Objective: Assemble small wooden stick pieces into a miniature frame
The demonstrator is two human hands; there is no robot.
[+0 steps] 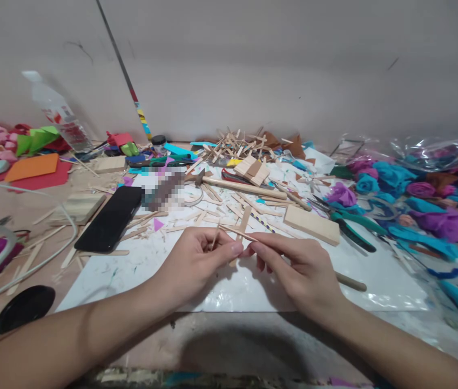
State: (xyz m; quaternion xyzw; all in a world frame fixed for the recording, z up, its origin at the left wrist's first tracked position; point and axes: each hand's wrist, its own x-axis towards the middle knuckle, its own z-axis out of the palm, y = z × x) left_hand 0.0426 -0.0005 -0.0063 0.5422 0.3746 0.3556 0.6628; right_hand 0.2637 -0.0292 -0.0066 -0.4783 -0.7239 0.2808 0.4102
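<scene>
thin wooden stick (240,233) sits pinched between both hands, held just above the white sheet (140,265) at the near middle of the bench (229,340). left hand (194,259) is curled, thumb and fingertips closed on the stick's left part, with a second short sliver (215,237) poking up from the same pinch. right hand (300,265) is grasping the stick's right end between thumb and forefinger, other fingers folded under. fingertips of both hands nearly meet. just beyond the hands: loose stick offcuts scattered over the sheet, a flat wooden block (312,224) to the right, green-handled pliers (350,227) beside it. a hammer (237,185) with a wooden handle lies farther back, near a small slatted stick panel (252,170) and a heap of sticks (233,143). left of the sheet, a black phone (109,219) lies face up, another wooden block (79,207) beside it, a black round lid (25,309) at the near left edge. purple and blue paper flowers (415,200) crowd the right side; orange and red paper sheets (34,170) and a clear plastic bottle (59,113) are at the far left by the wall.
</scene>
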